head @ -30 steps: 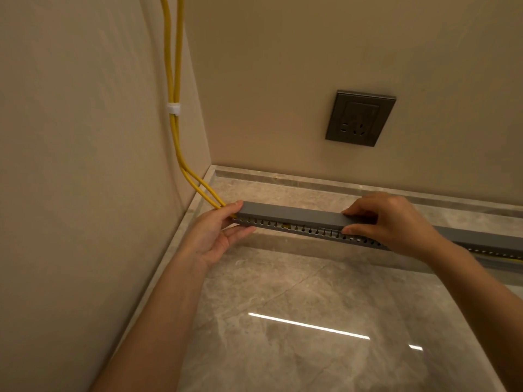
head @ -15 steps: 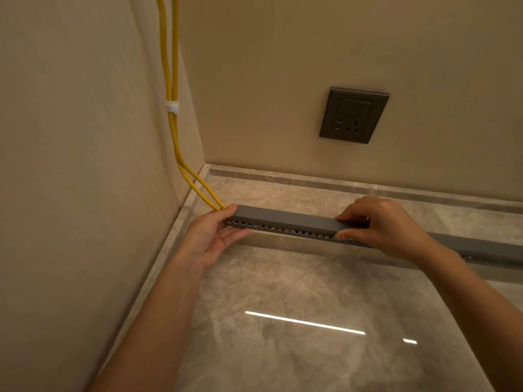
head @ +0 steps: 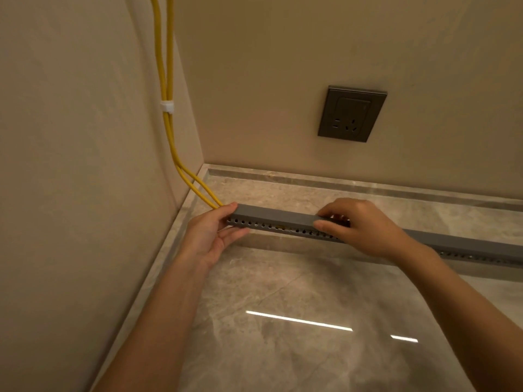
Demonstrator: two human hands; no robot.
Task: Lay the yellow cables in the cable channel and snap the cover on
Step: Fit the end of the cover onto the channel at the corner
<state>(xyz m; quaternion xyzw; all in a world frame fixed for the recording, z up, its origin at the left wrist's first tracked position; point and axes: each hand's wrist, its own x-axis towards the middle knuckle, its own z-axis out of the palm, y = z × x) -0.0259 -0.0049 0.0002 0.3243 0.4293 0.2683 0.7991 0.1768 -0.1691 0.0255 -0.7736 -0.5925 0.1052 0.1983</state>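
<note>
Both hands (head: 215,236) (head: 365,227) grip the cover (head: 277,216), unmarked.

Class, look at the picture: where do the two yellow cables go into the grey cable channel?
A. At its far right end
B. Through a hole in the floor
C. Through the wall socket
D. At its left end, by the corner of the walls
D: the yellow cables run down the corner and slant into the left end of the cable channel, beside the left hand.
</note>
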